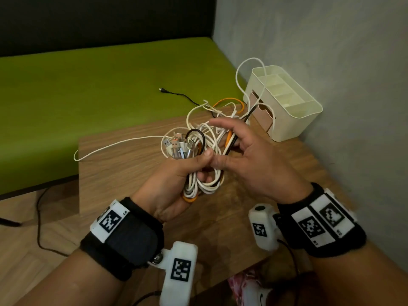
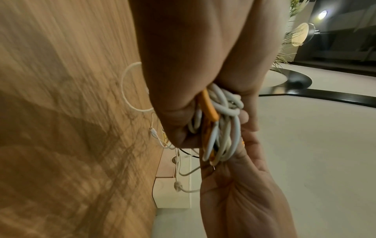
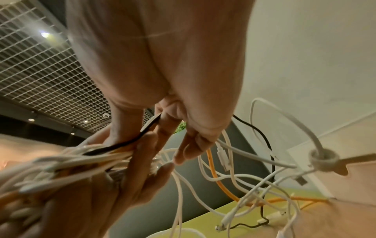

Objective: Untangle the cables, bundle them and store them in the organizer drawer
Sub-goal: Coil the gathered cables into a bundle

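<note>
My left hand [image 1: 176,180] grips a coiled bundle of cables [image 1: 205,182], white, orange and black, with several USB plugs [image 1: 180,144] sticking up above the fist. The left wrist view shows the same bundle of cables [image 2: 219,122] inside curled fingers. Just to the right, my right hand [image 1: 247,155] has its index finger stretched out, its thumb touching my left thumb. Orange, white and black strands [image 1: 230,140] run between its thumb and fingers. In the right wrist view a black strand [image 3: 150,124] is pinched there. The cream organizer [image 1: 306,111] with pink drawers [image 1: 262,117] stands at the back right.
Loose cable loops [image 1: 223,107] lie on the wooden table [image 1: 121,173] between my hands and the organizer. One white cable [image 1: 249,62] arcs over the organizer's top. A black cable end [image 1: 174,92] lies on the green cushion [image 1: 88,96]. A grey wall [image 1: 353,85] closes the right side.
</note>
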